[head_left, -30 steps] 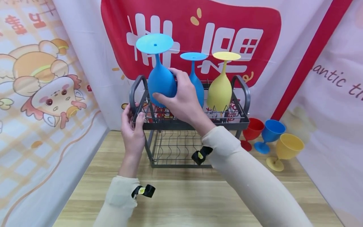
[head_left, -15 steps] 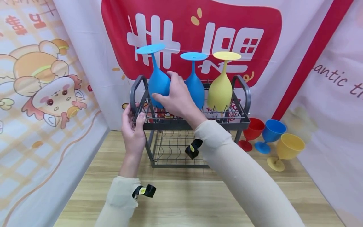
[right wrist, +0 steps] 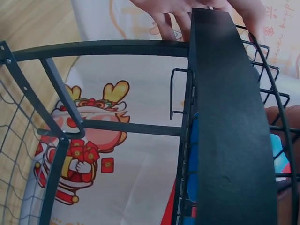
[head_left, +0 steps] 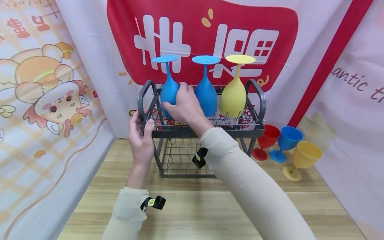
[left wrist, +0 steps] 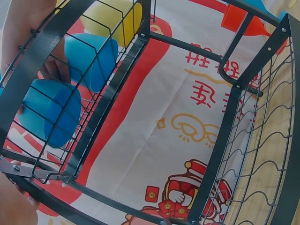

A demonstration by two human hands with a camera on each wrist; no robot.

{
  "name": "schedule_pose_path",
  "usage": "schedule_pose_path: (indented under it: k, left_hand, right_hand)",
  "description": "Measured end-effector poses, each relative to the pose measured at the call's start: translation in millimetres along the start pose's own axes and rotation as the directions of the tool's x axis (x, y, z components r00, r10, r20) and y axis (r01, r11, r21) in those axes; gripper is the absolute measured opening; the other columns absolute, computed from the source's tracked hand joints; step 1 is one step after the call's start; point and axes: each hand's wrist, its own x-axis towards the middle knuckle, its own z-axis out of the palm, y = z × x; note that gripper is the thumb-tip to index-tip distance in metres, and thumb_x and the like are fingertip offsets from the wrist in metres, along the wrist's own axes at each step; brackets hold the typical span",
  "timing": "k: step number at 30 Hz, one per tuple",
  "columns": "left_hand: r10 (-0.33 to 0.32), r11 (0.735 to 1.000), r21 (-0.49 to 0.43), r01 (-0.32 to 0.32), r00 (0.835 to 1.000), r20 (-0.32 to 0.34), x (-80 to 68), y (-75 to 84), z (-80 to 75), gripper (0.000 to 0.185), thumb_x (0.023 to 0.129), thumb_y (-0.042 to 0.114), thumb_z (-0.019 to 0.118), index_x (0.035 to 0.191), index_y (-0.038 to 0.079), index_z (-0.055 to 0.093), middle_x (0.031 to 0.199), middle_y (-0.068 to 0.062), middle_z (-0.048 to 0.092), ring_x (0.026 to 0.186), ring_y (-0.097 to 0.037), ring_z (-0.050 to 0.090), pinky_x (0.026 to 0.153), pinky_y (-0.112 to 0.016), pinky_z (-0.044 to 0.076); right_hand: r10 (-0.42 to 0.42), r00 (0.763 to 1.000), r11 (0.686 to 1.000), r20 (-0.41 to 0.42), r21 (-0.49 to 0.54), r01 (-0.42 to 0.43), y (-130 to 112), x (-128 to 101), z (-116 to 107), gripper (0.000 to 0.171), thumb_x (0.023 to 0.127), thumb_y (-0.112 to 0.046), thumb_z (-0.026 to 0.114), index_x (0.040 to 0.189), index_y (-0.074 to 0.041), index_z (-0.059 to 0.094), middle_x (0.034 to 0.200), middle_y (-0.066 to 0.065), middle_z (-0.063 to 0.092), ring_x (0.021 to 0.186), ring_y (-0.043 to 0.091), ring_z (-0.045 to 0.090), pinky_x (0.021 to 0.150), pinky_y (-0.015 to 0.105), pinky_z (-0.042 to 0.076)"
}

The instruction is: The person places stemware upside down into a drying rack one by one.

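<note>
Blue goblet [head_left: 169,91] inverted on rack [head_left: 255,125], gripped by right hand [head_left: 185,107].

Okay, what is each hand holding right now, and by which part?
The right hand grips the upside-down blue plastic goblet by its bowl. The left hand holds the dark metal wire rack at its front left corner.

Head cam looks down; wrist cams close under rack [head_left: 201,128], probably.
</note>
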Motion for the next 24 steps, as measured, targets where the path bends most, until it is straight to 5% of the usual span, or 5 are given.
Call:
schedule_pose_path:
  k: [24]
  left_hand:
    - [0.012, 1.0, -0.023, -0.012, 1.0, 0.005, -0.4, -0.3, 0.9, 0.053, 0.107, 0.021, 0.059, 0.157, 0.012, 0.045, 0.153, -0.014, 0.056, 0.138, -0.025, 0.055, 0.115, -0.033, 0.045]
  right_hand:
    - [0.04, 0.999, 0.998, -0.028, -0.04, -0.041, -0.8, -2.4, 3.5, 0.091, 0.094, -0.041, 0.078, 0.164, -0.013, 0.029, 0.162, 0.009, 0.046, 0.15, 0.035, 0.047, 0.124, 0.066, 0.036]
